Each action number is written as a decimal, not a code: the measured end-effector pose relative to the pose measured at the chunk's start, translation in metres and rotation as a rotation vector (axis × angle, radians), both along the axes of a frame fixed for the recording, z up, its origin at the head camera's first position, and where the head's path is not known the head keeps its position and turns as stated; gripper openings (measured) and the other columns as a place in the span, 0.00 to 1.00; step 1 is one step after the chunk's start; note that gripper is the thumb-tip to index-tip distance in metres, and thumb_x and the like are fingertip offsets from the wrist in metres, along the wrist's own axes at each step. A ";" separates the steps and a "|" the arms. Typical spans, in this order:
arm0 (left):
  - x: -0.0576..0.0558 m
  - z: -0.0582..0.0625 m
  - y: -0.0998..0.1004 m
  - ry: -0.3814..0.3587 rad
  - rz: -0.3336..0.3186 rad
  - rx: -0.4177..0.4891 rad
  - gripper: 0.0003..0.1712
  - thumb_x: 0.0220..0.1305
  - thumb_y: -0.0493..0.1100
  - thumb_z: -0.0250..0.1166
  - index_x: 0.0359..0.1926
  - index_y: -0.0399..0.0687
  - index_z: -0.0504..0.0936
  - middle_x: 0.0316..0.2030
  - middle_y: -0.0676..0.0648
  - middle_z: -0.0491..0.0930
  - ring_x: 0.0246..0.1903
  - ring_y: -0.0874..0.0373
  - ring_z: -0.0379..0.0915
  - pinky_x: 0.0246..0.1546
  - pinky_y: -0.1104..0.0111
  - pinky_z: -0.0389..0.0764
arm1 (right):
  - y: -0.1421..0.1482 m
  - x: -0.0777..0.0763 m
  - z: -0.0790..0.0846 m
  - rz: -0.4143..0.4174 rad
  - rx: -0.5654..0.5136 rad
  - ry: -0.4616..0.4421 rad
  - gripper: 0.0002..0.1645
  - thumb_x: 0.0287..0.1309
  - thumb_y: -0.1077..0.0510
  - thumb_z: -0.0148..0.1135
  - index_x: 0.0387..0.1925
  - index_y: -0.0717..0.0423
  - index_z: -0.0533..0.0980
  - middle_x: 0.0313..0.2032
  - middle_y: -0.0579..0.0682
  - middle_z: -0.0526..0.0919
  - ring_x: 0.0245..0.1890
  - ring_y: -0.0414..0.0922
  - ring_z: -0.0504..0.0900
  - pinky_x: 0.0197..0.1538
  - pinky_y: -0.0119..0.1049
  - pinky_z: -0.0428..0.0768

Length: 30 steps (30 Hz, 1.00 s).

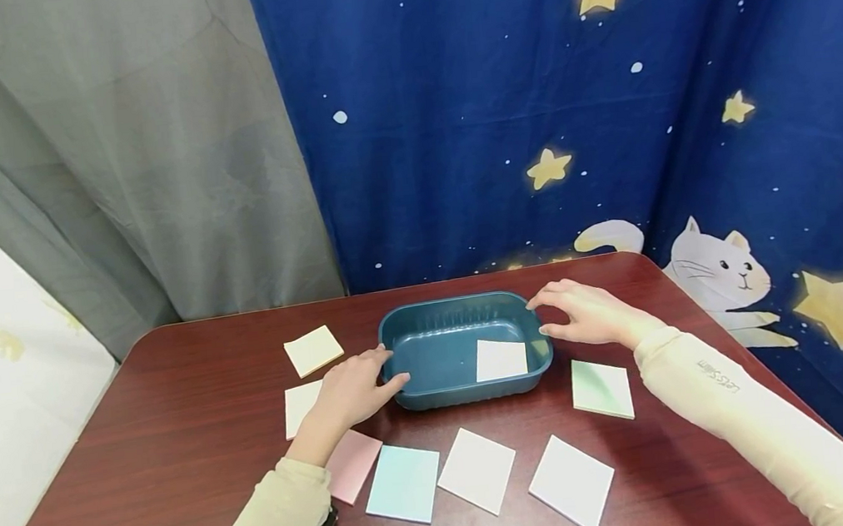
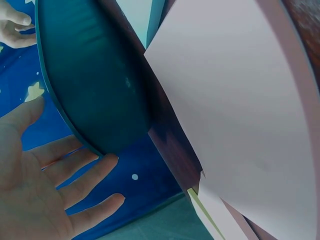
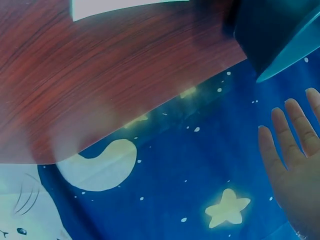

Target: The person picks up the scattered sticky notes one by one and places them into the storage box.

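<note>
A dark teal plastic basin (image 1: 441,397) stands on the table with a white square note pad (image 1: 501,360) lying in its right part. At the basin's left end is my left hand (image 1: 353,388), its fingers extended and spread, fingertips at the rim; the left wrist view shows the same hand (image 2: 55,185) against the basin's edge (image 2: 62,112). My right hand (image 1: 584,313) is at the right end, fingertips close to the rim. In the right wrist view its fingers (image 3: 287,135) look straight, with a small gap to the basin (image 3: 280,45).
Square note pads surround the basin: yellow (image 1: 314,351), a cream one (image 1: 300,405) partly behind my left hand, pink (image 1: 355,466), light blue (image 1: 403,483), two white (image 1: 477,471) (image 1: 572,484), and pale green (image 1: 601,389). Curtains (image 1: 458,168) hang behind the table (image 1: 197,450).
</note>
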<state>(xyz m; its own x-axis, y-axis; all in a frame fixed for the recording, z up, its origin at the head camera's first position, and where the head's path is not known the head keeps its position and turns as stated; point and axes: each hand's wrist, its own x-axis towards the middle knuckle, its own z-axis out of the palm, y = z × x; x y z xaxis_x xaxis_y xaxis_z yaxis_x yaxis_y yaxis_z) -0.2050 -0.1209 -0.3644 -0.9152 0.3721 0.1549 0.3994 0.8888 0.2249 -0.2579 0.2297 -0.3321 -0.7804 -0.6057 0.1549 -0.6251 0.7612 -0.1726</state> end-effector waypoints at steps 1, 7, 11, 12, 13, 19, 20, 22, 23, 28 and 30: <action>0.000 0.000 0.000 0.000 0.001 0.001 0.32 0.56 0.59 0.56 0.53 0.40 0.74 0.53 0.40 0.70 0.47 0.47 0.70 0.38 0.55 0.73 | 0.002 0.001 0.000 0.001 -0.004 0.002 0.22 0.49 0.53 0.63 0.47 0.53 0.75 0.44 0.47 0.75 0.46 0.46 0.70 0.46 0.47 0.70; 0.000 0.001 0.000 -0.006 0.003 -0.002 0.32 0.56 0.59 0.57 0.53 0.40 0.74 0.53 0.40 0.70 0.46 0.47 0.71 0.37 0.56 0.73 | 0.014 0.008 -0.002 -0.018 -0.022 -0.009 0.21 0.49 0.51 0.63 0.47 0.50 0.75 0.46 0.46 0.74 0.48 0.47 0.69 0.46 0.48 0.70; 0.000 0.001 0.000 -0.011 0.005 -0.002 0.32 0.56 0.59 0.57 0.53 0.40 0.74 0.53 0.40 0.70 0.46 0.47 0.71 0.38 0.56 0.73 | 0.021 0.012 -0.005 -0.019 -0.021 -0.006 0.21 0.48 0.51 0.63 0.47 0.49 0.74 0.46 0.46 0.73 0.48 0.46 0.69 0.45 0.47 0.70; 0.000 0.001 0.000 -0.012 0.005 -0.002 0.32 0.56 0.59 0.57 0.53 0.40 0.74 0.53 0.40 0.70 0.46 0.47 0.71 0.38 0.55 0.73 | 0.023 0.013 -0.006 -0.017 -0.021 -0.005 0.21 0.48 0.51 0.63 0.47 0.49 0.74 0.46 0.46 0.73 0.47 0.46 0.69 0.45 0.47 0.70; 0.001 0.001 0.000 -0.013 0.006 0.000 0.32 0.56 0.59 0.57 0.53 0.40 0.74 0.53 0.40 0.70 0.46 0.47 0.71 0.38 0.55 0.73 | 0.025 0.014 -0.008 -0.017 -0.021 -0.004 0.21 0.48 0.51 0.63 0.47 0.49 0.74 0.46 0.46 0.73 0.47 0.46 0.70 0.45 0.47 0.70; 0.000 0.000 0.000 -0.014 0.008 0.006 0.32 0.56 0.59 0.57 0.53 0.40 0.74 0.53 0.41 0.70 0.47 0.48 0.70 0.39 0.55 0.73 | 0.035 0.019 -0.016 -0.014 -0.015 0.005 0.22 0.48 0.51 0.64 0.46 0.50 0.75 0.45 0.47 0.73 0.47 0.46 0.70 0.45 0.46 0.71; 0.000 0.000 0.000 -0.013 0.008 0.007 0.32 0.56 0.59 0.57 0.53 0.40 0.74 0.53 0.41 0.70 0.47 0.47 0.70 0.39 0.55 0.73 | 0.037 0.020 -0.017 -0.013 -0.014 0.005 0.22 0.48 0.51 0.64 0.46 0.50 0.74 0.45 0.46 0.73 0.47 0.46 0.70 0.45 0.46 0.71; 0.000 0.000 0.000 -0.012 0.010 0.006 0.32 0.56 0.59 0.57 0.53 0.40 0.74 0.53 0.41 0.70 0.47 0.47 0.70 0.39 0.55 0.73 | 0.039 0.022 -0.019 -0.014 -0.017 0.003 0.22 0.48 0.50 0.64 0.47 0.50 0.74 0.45 0.46 0.73 0.47 0.46 0.70 0.44 0.46 0.71; 0.000 0.000 0.000 -0.011 0.010 0.004 0.32 0.56 0.59 0.57 0.53 0.40 0.74 0.53 0.41 0.70 0.47 0.47 0.70 0.38 0.55 0.73 | 0.040 0.023 -0.020 -0.015 -0.020 0.001 0.23 0.48 0.49 0.64 0.47 0.50 0.74 0.46 0.46 0.73 0.47 0.46 0.70 0.44 0.46 0.71; 0.000 0.001 0.000 -0.009 0.010 -0.009 0.32 0.56 0.60 0.56 0.53 0.40 0.74 0.53 0.41 0.70 0.46 0.48 0.71 0.37 0.56 0.73 | 0.047 0.026 -0.031 -0.022 -0.026 -0.011 0.26 0.46 0.46 0.65 0.47 0.51 0.74 0.46 0.46 0.73 0.47 0.46 0.70 0.44 0.46 0.71; 0.000 0.001 0.000 -0.010 0.010 -0.009 0.33 0.56 0.60 0.56 0.53 0.40 0.73 0.53 0.41 0.70 0.47 0.48 0.70 0.37 0.56 0.73 | 0.049 0.028 -0.036 -0.023 -0.027 -0.029 0.27 0.45 0.45 0.65 0.48 0.52 0.74 0.46 0.47 0.73 0.47 0.46 0.69 0.44 0.46 0.70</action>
